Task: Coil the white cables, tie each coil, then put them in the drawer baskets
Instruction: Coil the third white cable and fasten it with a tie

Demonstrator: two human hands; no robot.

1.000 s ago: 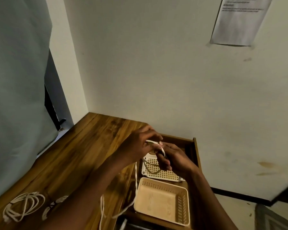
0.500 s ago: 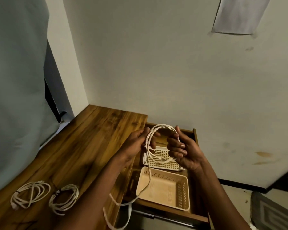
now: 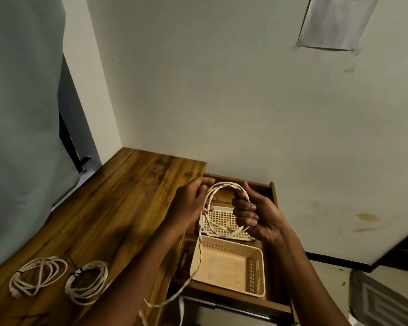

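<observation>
A white cable [image 3: 222, 188] forms a loop between my hands above the open drawer [image 3: 272, 196]. My right hand [image 3: 257, 215] grips the loop's right side with curled fingers. My left hand [image 3: 191, 201] holds the left side, fingers curled round the strand. The cable's loose tail [image 3: 193, 274] hangs down past the desk edge. Two baskets sit in the drawer: a white one [image 3: 224, 220] farther back and a beige one [image 3: 229, 264] nearer me. Two tied white coils lie on the desk at lower left, one [image 3: 37, 276] beside the other [image 3: 87, 281].
The wooden desk [image 3: 118, 208] fills the left, with a pale curtain [image 3: 17, 114] beyond it. A wall with a taped paper sheet [image 3: 335, 22] rises behind the drawer. A patterned mat [image 3: 384, 300] lies on the floor at lower right.
The loop between my hands has grown from a small bunch into a wide ring. My hands have moved apart and the view has shifted up slightly, showing both desk coils fully.
</observation>
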